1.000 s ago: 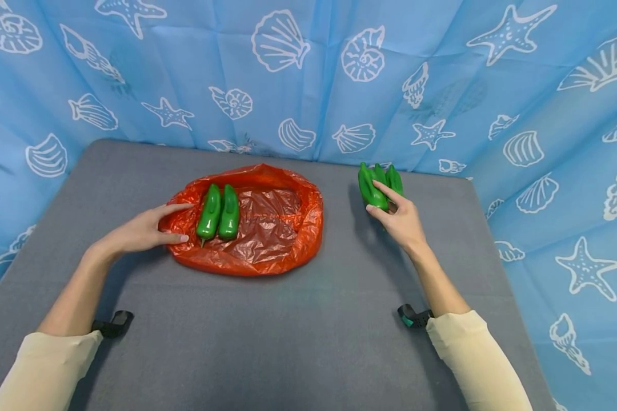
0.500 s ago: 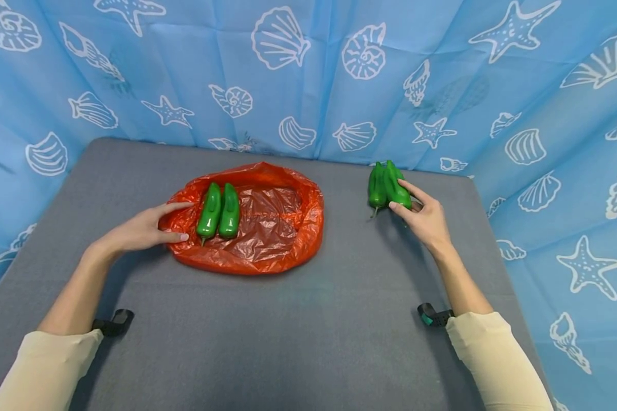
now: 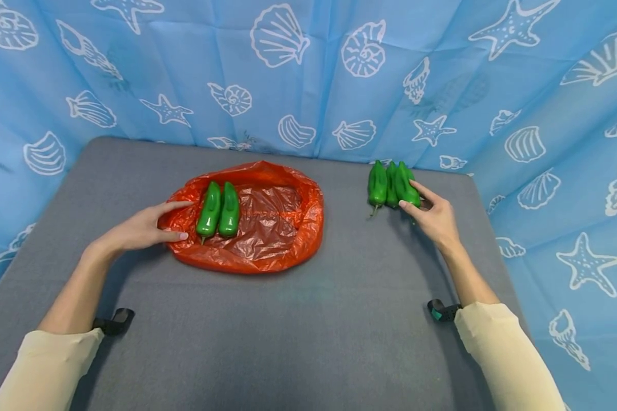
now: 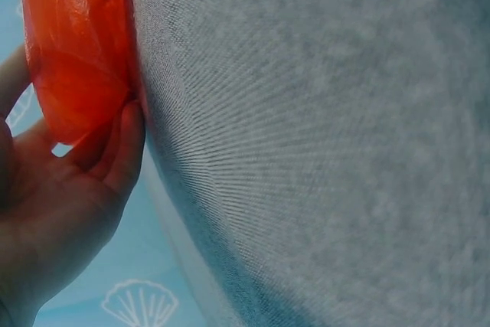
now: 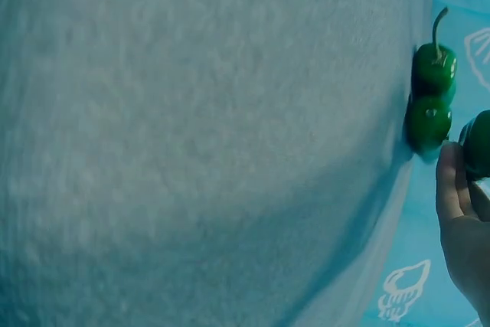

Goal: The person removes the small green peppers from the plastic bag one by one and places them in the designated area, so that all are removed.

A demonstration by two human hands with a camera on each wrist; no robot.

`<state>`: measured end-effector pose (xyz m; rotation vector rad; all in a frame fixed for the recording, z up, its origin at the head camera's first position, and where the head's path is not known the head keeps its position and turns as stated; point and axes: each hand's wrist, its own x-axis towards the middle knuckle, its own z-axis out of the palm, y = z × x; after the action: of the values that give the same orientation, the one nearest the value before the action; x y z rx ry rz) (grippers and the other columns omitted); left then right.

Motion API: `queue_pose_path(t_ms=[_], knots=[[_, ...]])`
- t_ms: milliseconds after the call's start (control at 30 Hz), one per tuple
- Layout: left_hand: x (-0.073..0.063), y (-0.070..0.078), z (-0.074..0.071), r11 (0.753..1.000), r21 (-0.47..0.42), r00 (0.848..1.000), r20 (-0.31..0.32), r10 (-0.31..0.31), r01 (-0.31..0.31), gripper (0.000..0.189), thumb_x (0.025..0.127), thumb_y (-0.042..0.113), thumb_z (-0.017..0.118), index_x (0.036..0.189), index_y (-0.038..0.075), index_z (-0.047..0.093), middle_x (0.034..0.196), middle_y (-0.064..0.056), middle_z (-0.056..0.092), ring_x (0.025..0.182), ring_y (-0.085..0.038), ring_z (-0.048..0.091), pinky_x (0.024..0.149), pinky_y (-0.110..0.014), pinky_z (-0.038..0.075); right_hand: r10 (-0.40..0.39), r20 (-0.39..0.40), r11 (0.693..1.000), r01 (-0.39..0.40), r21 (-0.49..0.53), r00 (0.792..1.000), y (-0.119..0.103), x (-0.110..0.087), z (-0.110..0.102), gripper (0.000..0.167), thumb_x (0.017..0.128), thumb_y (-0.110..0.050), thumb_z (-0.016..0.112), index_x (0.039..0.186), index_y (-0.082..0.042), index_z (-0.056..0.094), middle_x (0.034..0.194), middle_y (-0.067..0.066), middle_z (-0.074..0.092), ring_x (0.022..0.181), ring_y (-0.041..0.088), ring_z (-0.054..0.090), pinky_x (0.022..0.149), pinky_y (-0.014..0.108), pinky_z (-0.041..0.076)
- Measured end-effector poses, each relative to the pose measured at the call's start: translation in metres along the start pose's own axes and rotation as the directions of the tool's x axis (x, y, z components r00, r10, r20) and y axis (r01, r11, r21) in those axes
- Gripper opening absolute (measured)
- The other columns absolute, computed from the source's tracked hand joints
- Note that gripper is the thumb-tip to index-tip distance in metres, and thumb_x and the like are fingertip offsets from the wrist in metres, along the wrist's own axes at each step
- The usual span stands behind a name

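Observation:
My left hand [image 3: 141,228] holds the left rim of an opened red plastic bag [image 3: 308,228], its thumb and a finger over the edge. In the left wrist view, the red bag [image 4: 80,59] lies between the thumb and fingers of my left hand [image 4: 69,197]. Two glossy green peppers [image 3: 229,211] lie side by side in the bag's left part. At the table's far right, my right hand [image 3: 434,220] pinches a green pepper [image 3: 406,185]. Just left of it are two more green peppers [image 3: 377,185]. The right wrist view shows the held pepper [image 5: 478,143] apart from them, raised off the table.
The grey table [image 3: 288,342] extends toward me, with its far edge against a blue curtain [image 3: 308,74] printed with white shells and starfish. The curtain also runs along the right side. A black wrist strap [image 3: 442,311] is on my right arm.
My right hand has carried its pepper rightward, from the left of the other two, past them, to their right side. The left hand and the bag have stayed put.

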<state>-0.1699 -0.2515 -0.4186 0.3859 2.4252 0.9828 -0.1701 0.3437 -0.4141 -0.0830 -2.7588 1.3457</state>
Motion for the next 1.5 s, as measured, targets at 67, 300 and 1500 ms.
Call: queue_pose_path(t_ms=[67,300,1500], knots=[[0.000,0.000,0.000,1.000,0.002,1.000,-0.003,-0.001,0.001,0.078,0.094,0.034,0.069,0.155,0.008,0.029,0.156,-0.033,0.022,0.141,-0.054,0.022,0.108,-0.071,0.023,0.001,-0.014,1.000,-0.001,-0.022,1.000,0.003,0.002,-0.002,0.064,0.091,-0.041,0.071,0.149,-0.026,0.048,0.147,0.018,0.049,0.119,0.036,0.060,0.068,0.019,0.050],[0.000,0.001,-0.001,1.000,0.004,1.000,-0.005,-0.005,0.005,0.078,0.094,0.035,0.070,0.156,0.008,0.029,0.156,-0.033,0.022,0.140,-0.054,0.023,0.108,-0.071,0.024,0.029,-0.023,0.998,-0.030,-0.057,0.999,0.010,0.009,-0.008,0.065,0.091,-0.044,0.070,0.149,-0.028,0.046,0.155,0.016,0.038,0.129,0.037,0.053,0.086,0.038,0.052],[0.000,-0.002,-0.001,1.000,-0.026,1.000,-0.003,0.008,-0.008,0.079,0.094,0.033,0.070,0.156,0.009,0.028,0.157,-0.033,0.020,0.141,-0.054,0.021,0.109,-0.070,0.022,0.085,0.024,0.990,-0.082,-0.116,0.996,0.038,0.029,-0.003,0.069,0.094,-0.045,0.066,0.153,-0.021,0.038,0.149,0.017,0.047,0.122,0.033,0.055,0.069,0.018,0.042]])
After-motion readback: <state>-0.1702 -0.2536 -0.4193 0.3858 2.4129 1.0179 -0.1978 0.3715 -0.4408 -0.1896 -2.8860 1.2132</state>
